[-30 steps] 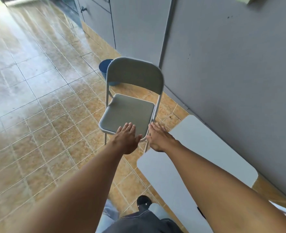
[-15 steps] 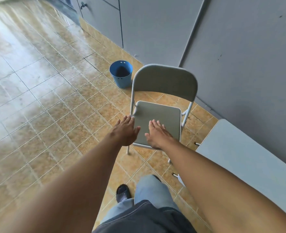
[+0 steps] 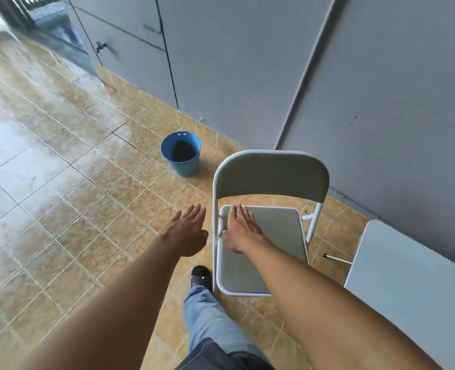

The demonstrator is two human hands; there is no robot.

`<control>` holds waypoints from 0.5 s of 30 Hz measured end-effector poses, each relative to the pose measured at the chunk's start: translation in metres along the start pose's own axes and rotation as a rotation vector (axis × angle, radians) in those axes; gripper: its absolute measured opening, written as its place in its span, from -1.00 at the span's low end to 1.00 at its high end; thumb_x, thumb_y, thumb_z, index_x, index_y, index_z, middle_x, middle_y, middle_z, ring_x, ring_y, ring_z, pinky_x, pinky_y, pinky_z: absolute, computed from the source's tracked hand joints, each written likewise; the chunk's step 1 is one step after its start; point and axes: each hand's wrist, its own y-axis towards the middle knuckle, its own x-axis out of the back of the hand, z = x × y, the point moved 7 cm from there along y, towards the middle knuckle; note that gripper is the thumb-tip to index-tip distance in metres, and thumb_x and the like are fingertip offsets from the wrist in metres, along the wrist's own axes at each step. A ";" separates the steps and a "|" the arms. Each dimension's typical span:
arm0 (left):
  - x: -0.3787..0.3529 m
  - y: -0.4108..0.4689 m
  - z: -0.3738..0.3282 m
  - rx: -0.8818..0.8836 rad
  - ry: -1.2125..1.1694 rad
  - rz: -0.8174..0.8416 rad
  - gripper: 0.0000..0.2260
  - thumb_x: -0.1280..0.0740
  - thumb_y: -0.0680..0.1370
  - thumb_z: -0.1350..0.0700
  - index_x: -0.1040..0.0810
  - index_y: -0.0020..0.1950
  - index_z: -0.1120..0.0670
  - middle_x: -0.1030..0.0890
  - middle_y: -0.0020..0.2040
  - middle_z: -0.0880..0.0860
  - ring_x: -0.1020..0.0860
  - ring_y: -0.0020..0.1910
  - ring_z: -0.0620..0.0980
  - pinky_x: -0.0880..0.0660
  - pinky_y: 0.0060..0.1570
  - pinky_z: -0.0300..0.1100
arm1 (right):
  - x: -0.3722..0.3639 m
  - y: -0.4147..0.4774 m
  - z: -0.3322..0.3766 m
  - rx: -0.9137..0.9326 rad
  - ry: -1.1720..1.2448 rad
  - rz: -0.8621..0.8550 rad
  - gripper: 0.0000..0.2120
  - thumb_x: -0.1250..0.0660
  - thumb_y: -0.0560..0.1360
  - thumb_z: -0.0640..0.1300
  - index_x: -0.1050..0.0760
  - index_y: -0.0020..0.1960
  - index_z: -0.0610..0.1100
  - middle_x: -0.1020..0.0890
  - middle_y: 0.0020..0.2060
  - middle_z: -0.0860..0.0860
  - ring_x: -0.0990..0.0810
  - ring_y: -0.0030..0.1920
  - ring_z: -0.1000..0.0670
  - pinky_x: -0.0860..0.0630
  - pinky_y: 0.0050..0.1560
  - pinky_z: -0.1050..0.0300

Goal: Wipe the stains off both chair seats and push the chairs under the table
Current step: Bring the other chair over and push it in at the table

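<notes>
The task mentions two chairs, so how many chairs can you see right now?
1: a grey folding chair stands by the wall, left of the table, with the right hand on its seat. A second chair may be out of frame.

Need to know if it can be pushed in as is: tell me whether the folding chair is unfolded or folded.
Unfolded. The chair stands upright on the tiles, seat down flat, the right hand resting on the seat.

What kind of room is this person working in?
Probably a plain utility or dining corner of a home: glossy tan floor tiles, grey cabinet doors, a grey folding metal chair beside a white table, and a blue bucket.
</notes>
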 end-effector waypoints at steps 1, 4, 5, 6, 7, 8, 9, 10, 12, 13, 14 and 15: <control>0.008 0.013 0.009 -0.004 0.016 0.005 -0.42 -0.02 0.63 0.01 0.15 0.57 0.11 0.13 0.58 0.10 0.16 0.54 0.03 0.13 0.51 0.04 | 0.005 0.013 0.003 -0.015 0.029 -0.008 -0.27 -0.11 0.62 -0.07 0.26 0.58 -0.26 0.19 0.59 -0.17 0.20 0.59 -0.13 0.17 0.58 -0.03; 0.036 0.058 0.031 -0.041 0.068 0.043 -0.42 -0.03 0.63 0.00 0.16 0.57 0.09 0.15 0.58 0.09 0.17 0.54 0.02 0.14 0.51 0.03 | 0.021 0.054 0.008 -0.068 0.122 -0.009 -0.27 -0.10 0.61 -0.08 0.27 0.58 -0.27 0.18 0.59 -0.18 0.19 0.59 -0.14 0.16 0.58 -0.02; 0.045 0.071 0.035 -0.061 0.075 0.056 -0.41 -0.04 0.62 0.01 0.16 0.57 0.09 0.14 0.58 0.08 0.17 0.54 0.01 0.14 0.51 0.02 | 0.025 0.065 0.007 -0.092 0.142 -0.005 -0.27 -0.10 0.61 -0.08 0.26 0.58 -0.27 0.18 0.59 -0.18 0.18 0.59 -0.14 0.15 0.58 -0.03; 0.052 0.082 0.038 -0.077 0.078 0.057 -0.41 -0.05 0.62 0.02 0.16 0.57 0.09 0.14 0.58 0.07 0.16 0.54 0.00 0.14 0.51 0.01 | 0.028 0.073 0.005 -0.117 0.148 -0.002 -0.27 -0.10 0.61 -0.07 0.26 0.57 -0.28 0.18 0.59 -0.19 0.18 0.59 -0.15 0.14 0.58 -0.03; 0.062 0.097 0.041 -0.099 0.082 0.048 -0.40 -0.06 0.61 0.03 0.16 0.57 0.09 0.14 0.58 0.07 0.16 0.54 0.00 0.14 0.51 0.00 | 0.034 0.084 0.002 -0.144 0.163 -0.007 -0.27 -0.10 0.61 -0.06 0.25 0.57 -0.28 0.17 0.59 -0.19 0.17 0.59 -0.15 0.14 0.58 -0.03; 0.073 0.112 0.043 -0.124 0.088 0.038 -0.40 -0.06 0.61 0.03 0.15 0.57 0.09 0.14 0.58 0.07 0.15 0.54 0.00 0.14 0.51 0.00 | 0.040 0.094 -0.001 -0.171 0.183 -0.014 -0.28 -0.09 0.62 -0.06 0.24 0.58 -0.28 0.16 0.59 -0.19 0.16 0.60 -0.15 0.13 0.58 -0.03; 0.080 0.124 0.044 -0.149 0.088 0.033 -0.40 -0.06 0.60 0.04 0.15 0.57 0.10 0.14 0.58 0.08 0.15 0.54 0.00 0.13 0.51 0.00 | 0.045 0.102 -0.006 -0.200 0.206 -0.016 -0.28 -0.09 0.62 -0.06 0.24 0.58 -0.29 0.16 0.59 -0.19 0.16 0.60 -0.15 0.13 0.58 -0.03; 0.086 0.136 0.043 -0.176 0.090 0.038 -0.40 -0.07 0.60 0.05 0.15 0.57 0.10 0.13 0.58 0.08 0.16 0.54 0.00 0.13 0.51 -0.01 | 0.051 0.109 -0.010 -0.226 0.232 -0.020 -0.28 -0.09 0.62 -0.06 0.24 0.58 -0.29 0.16 0.59 -0.19 0.16 0.60 -0.14 0.14 0.58 -0.02; 0.095 0.153 0.039 -0.216 0.101 0.054 -0.39 -0.08 0.60 0.05 0.14 0.57 0.10 0.13 0.58 0.08 0.16 0.54 -0.01 0.14 0.51 -0.02 | 0.061 0.119 -0.018 -0.288 0.289 -0.031 -0.27 -0.10 0.61 -0.05 0.24 0.57 -0.29 0.16 0.59 -0.19 0.15 0.60 -0.14 0.13 0.58 -0.02; 0.099 0.162 0.037 -0.238 0.111 0.067 -0.39 -0.08 0.60 0.05 0.14 0.57 0.11 0.13 0.58 0.08 0.16 0.54 -0.01 0.15 0.51 -0.03 | 0.065 0.125 -0.022 -0.331 0.340 -0.039 -0.25 -0.12 0.61 -0.03 0.24 0.57 -0.30 0.15 0.59 -0.19 0.15 0.60 -0.13 0.12 0.58 -0.02; 0.101 0.170 0.035 -0.258 0.126 0.079 -0.39 -0.08 0.61 0.05 0.14 0.57 0.11 0.13 0.58 0.08 0.16 0.54 -0.01 0.15 0.51 -0.04 | 0.068 0.130 -0.026 -0.373 0.400 -0.051 -0.24 -0.13 0.60 -0.02 0.24 0.57 -0.30 0.15 0.59 -0.19 0.14 0.60 -0.12 0.11 0.58 -0.02; 0.104 0.181 0.032 -0.291 0.147 0.094 -0.39 -0.08 0.61 0.04 0.15 0.57 0.12 0.13 0.58 0.08 0.16 0.54 -0.01 0.14 0.51 -0.03 | 0.072 0.137 -0.030 -0.425 0.477 -0.071 -0.22 -0.14 0.60 0.00 0.24 0.57 -0.31 0.13 0.59 -0.19 0.13 0.60 -0.12 0.10 0.58 -0.02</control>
